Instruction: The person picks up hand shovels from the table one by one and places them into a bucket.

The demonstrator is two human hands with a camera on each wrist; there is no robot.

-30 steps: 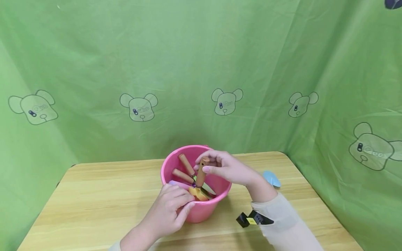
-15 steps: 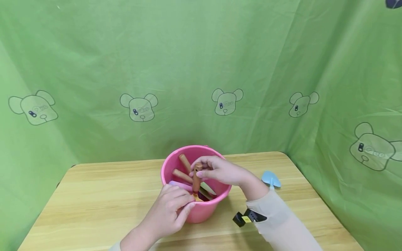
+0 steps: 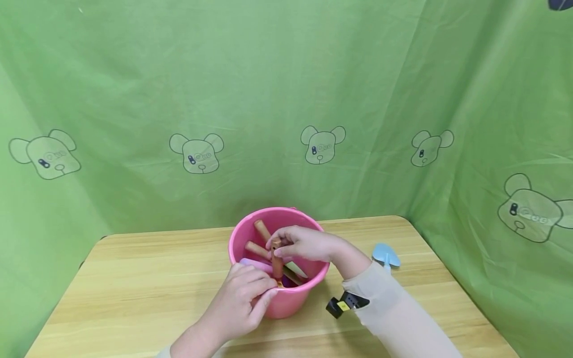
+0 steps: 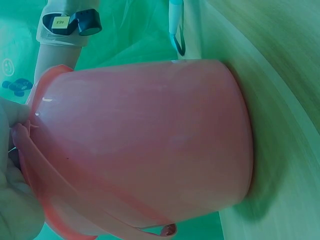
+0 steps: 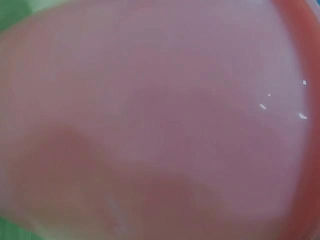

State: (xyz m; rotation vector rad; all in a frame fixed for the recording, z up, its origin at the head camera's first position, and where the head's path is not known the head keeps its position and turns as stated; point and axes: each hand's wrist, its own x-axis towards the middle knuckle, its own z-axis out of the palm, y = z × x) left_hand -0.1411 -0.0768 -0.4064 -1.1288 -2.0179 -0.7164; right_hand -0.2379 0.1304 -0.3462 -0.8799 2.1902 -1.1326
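A pink bucket [image 3: 286, 304] stands upright on the table. My left hand [image 3: 241, 298] grips its near left rim, with the thumb outside; the left wrist view shows the bucket wall [image 4: 145, 140] and its handle hanging down. My right hand [image 3: 309, 244] reaches over the right side and pinches the brown wooden handle [image 3: 277, 263] of a garden tool, held nearly upright inside. Only a bit of its orange-yellow head shows low by the near rim. Other wooden handles [image 3: 257, 249] and a purple piece [image 3: 255, 265] lie in the bucket. Pink bucket wall [image 5: 150, 115] fills the right wrist view.
A light blue toy shovel [image 3: 386, 254] lies on the wooden table [image 3: 147, 288], right of the bucket and behind the right forearm. A black wrist camera [image 3: 344, 303] hangs from the right sleeve. Green curtains [image 3: 268, 89] with bear faces stand behind and at the sides.
My right hand has moved left and down, lowering the wooden-handled tool deeper into the bucket; its orange head has sunk mostly out of sight. More of the blue shovel shows. My left hand stays put.
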